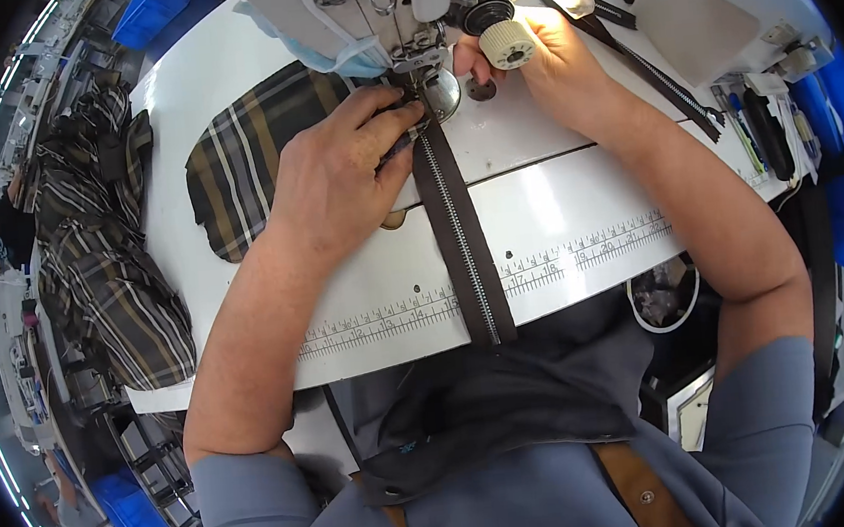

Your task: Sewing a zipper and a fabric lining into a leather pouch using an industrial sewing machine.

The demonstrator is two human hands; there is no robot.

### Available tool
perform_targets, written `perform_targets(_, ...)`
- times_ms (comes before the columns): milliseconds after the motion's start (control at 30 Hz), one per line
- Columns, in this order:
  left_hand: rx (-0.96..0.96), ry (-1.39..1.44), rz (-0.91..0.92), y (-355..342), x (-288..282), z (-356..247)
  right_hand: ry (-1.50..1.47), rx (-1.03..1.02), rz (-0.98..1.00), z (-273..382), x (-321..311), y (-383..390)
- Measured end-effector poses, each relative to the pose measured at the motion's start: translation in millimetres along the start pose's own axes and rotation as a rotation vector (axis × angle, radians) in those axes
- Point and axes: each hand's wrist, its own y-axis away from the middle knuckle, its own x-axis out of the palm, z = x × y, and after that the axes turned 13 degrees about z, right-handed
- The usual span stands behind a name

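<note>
My left hand [339,170] lies beside the sewing machine's needle area [417,68], with fingers and thumb closed on the edge of a plaid fabric piece [233,170]. A dark zipper tape with metal teeth [459,230] runs from under the fingertips toward me and over the table's front edge. Behind the machine's cream tension dial [505,45], my right hand [552,56] has its fingers curled in. The dial and machine head hide most of those fingertips, so what they hold does not show. A small dark disc [480,90] sits just below them.
More plaid fabric [105,251] is heaped along the table's left edge. Another zipper [662,82] lies at the right, near pens and a black-handled tool [767,133]. A ruler scale [581,250] crosses the table's front. A blue mask [318,47] hangs on the machine.
</note>
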Motion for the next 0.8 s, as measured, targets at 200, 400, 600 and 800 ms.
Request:
perform_targets(200, -0.029, 0.000, 0.017, 0.4, -0.3, 0.0, -0.078, -0.103, -0.018, -3.0, 2.6, -3.5)
perform_targets(400, -0.025, -0.002, 0.021, 0.3, -1.1, -0.4, -0.070, -0.139, -0.025, 4.1, -0.5, -0.8)
perform_targets(600, -0.027, -0.005, 0.026, 0.3, -1.5, -0.5, -0.087, -0.122, -0.024, 4.7, -0.4, -1.8)
perform_targets(800, -0.055, 0.033, 0.069, 2.5, -4.1, -2.6, -0.066, -0.093, -0.034, 3.5, -0.3, -1.4)
